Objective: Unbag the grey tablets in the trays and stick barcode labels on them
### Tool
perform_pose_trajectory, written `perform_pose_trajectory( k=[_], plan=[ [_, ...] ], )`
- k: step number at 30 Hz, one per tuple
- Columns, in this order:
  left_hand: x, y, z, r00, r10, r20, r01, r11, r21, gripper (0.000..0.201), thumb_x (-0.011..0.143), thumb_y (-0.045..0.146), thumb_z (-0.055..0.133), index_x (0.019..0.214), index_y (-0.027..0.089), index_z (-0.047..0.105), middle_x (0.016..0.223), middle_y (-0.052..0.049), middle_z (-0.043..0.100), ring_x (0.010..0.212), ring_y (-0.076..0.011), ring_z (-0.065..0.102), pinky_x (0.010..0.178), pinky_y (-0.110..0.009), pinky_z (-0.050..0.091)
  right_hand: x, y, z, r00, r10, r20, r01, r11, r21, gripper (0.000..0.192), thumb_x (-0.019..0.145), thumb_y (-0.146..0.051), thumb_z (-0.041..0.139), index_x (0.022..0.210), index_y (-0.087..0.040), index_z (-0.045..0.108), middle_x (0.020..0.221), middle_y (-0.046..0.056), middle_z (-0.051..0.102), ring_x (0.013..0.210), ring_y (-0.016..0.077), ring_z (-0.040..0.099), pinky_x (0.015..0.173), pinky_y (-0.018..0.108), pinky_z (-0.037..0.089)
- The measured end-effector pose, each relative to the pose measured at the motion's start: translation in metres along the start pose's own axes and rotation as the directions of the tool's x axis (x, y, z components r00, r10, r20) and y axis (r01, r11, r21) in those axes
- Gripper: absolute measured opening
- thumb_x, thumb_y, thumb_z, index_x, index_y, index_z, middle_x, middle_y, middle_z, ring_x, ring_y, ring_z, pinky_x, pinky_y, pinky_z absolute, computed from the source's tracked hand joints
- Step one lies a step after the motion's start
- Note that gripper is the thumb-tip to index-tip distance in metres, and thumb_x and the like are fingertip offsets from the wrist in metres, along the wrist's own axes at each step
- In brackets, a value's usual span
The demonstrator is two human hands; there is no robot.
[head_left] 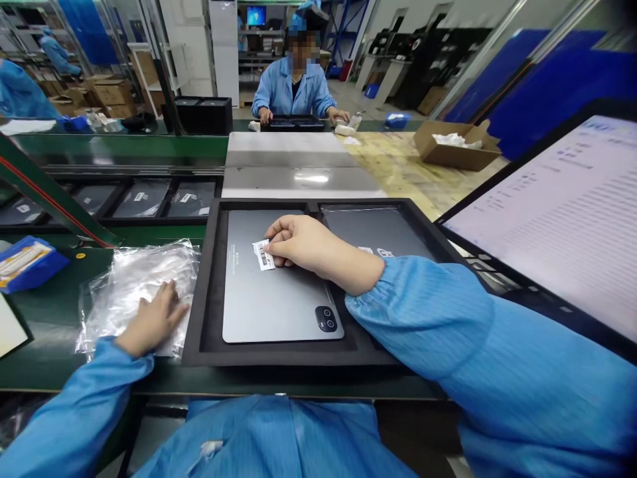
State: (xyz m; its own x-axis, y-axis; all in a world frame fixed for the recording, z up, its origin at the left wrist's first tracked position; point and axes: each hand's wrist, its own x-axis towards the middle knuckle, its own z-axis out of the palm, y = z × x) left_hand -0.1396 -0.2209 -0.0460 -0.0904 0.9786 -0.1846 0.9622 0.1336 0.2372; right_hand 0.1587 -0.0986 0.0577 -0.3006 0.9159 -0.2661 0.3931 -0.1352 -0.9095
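The right hand [298,245] pinches a barcode label [263,255] over the tablet [279,305] in the black tray [279,355]; the label is probably light, flexible and tacky, best held by its edge. The left hand [155,321] lies spread on limp-looking plastic bags [139,269]

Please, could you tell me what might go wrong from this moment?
The label, pinched in the right hand at the back of the tablet, might crease or sit crooked. Bare fingers this close might smudge the tablet. The loose clear bags under the left hand might slide or cling together.
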Motion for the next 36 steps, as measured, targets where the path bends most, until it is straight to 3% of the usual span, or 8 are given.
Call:
perform_pose_trajectory(
  k=[4, 8, 11, 14, 22, 29, 33, 36],
  plan=[
    [0.014, 0.011, -0.008, 0.970, -0.067, -0.232, 0.002, 0.963, -0.268, 0.046, 0.099, 0.035, 0.038, 0.134, 0.008, 0.050, 0.149, -0.028, 0.054, 0.144, -0.0395, 0.051, 0.119, -0.071, 0.035, 0.001, -0.005, -0.001, 1.000, -0.023, 0.004, 0.023, 1.000, 0.003, 0.032, 0.074, 0.005, 0.081, 0.081, -0.018, 0.059, 0.050, -0.003, 0.061, 0.040, 0.0121, 0.054, 0.038, 0.021, 0.039],
    [0.017, 0.065, -0.083, 0.667, 0.305, -0.680, -0.519, 0.844, -0.131, 0.025, 0.105, 0.035, 0.046, 0.120, 0.021, 0.058, 0.140, -0.008, 0.065, 0.135, -0.0241, 0.059, 0.120, -0.046, 0.045, 0.008, -0.011, -0.024, 0.981, -0.152, -0.120, 0.155, 0.988, 0.009, 0.026, 0.079, 0.002, 0.074, 0.088, -0.018, 0.060, 0.052, -0.003, 0.060, 0.046, 0.0136, 0.059, 0.040, 0.020, 0.038],
    [0.030, 0.142, -0.109, 0.463, 0.849, -0.255, -0.867, 0.494, 0.070, 0.025, 0.105, 0.025, 0.044, 0.119, 0.021, 0.064, 0.121, -0.004, 0.071, 0.116, -0.0203, 0.066, 0.105, -0.037, 0.053, 0.014, -0.009, -0.060, 0.906, -0.252, -0.340, 0.254, 0.966, -0.040, 0.023, 0.082, 0.001, 0.070, 0.093, -0.017, 0.060, 0.056, -0.005, 0.058, 0.049, 0.0120, 0.056, 0.045, 0.020, 0.041],
    [0.048, 0.209, -0.094, 0.367, 0.922, 0.123, -0.930, 0.364, 0.049, 0.027, 0.103, 0.031, 0.053, 0.124, 0.018, 0.065, 0.122, -0.011, 0.070, 0.113, -0.0231, 0.066, 0.103, -0.036, 0.052, 0.018, -0.001, -0.097, 0.844, -0.270, -0.463, 0.298, 0.955, -0.015, 0.022, 0.086, 0.000, 0.066, 0.097, -0.017, 0.058, 0.057, -0.006, 0.054, 0.049, 0.0106, 0.052, 0.048, 0.020, 0.041],
    [0.065, 0.224, -0.087, 0.286, 0.951, 0.118, -0.948, 0.263, 0.178, 0.039, 0.109, 0.038, 0.039, 0.090, 0.016, 0.066, 0.095, -0.009, 0.066, 0.084, -0.0210, 0.062, 0.081, -0.036, 0.047, 0.014, -0.003, -0.122, 0.838, -0.180, -0.515, 0.113, 0.981, -0.160, 0.024, 0.085, -0.004, 0.068, 0.101, -0.018, 0.056, 0.066, -0.003, 0.056, 0.055, 0.0127, 0.051, 0.051, 0.024, 0.040],
    [0.057, 0.191, -0.123, 0.090, 0.802, -0.590, -0.971, 0.204, 0.129, 0.043, 0.110, 0.040, 0.034, 0.085, 0.016, 0.059, 0.085, -0.010, 0.063, 0.083, -0.0208, 0.057, 0.077, -0.035, 0.045, -0.003, -0.006, -0.038, 0.956, -0.280, -0.087, 0.260, 0.948, -0.186, 0.012, 0.085, -0.012, 0.076, 0.087, -0.018, 0.066, 0.063, -0.001, 0.063, 0.058, 0.0144, 0.059, 0.057, 0.025, 0.047],
    [0.055, 0.179, -0.126, 0.148, 0.683, -0.715, -0.967, 0.252, 0.041, 0.047, 0.108, 0.048, 0.034, 0.083, 0.018, 0.059, 0.085, -0.011, 0.064, 0.083, -0.0227, 0.060, 0.078, -0.038, 0.048, -0.005, -0.001, -0.010, 0.848, -0.529, -0.006, 0.491, 0.791, -0.365, 0.019, 0.079, -0.017, 0.084, 0.082, -0.021, 0.066, 0.057, -0.004, 0.056, 0.055, 0.0141, 0.054, 0.058, 0.027, 0.046],
    [0.055, 0.189, -0.120, 0.225, 0.772, -0.595, -0.945, 0.322, 0.059, 0.044, 0.108, 0.045, 0.033, 0.086, 0.018, 0.059, 0.091, -0.012, 0.065, 0.088, -0.0233, 0.061, 0.083, -0.039, 0.049, -0.013, -0.011, -0.036, 0.814, -0.559, -0.159, 0.438, 0.770, -0.464, 0.019, 0.081, -0.015, 0.081, 0.078, -0.021, 0.064, 0.062, -0.003, 0.056, 0.059, 0.0132, 0.053, 0.063, 0.027, 0.045]
  ],
)
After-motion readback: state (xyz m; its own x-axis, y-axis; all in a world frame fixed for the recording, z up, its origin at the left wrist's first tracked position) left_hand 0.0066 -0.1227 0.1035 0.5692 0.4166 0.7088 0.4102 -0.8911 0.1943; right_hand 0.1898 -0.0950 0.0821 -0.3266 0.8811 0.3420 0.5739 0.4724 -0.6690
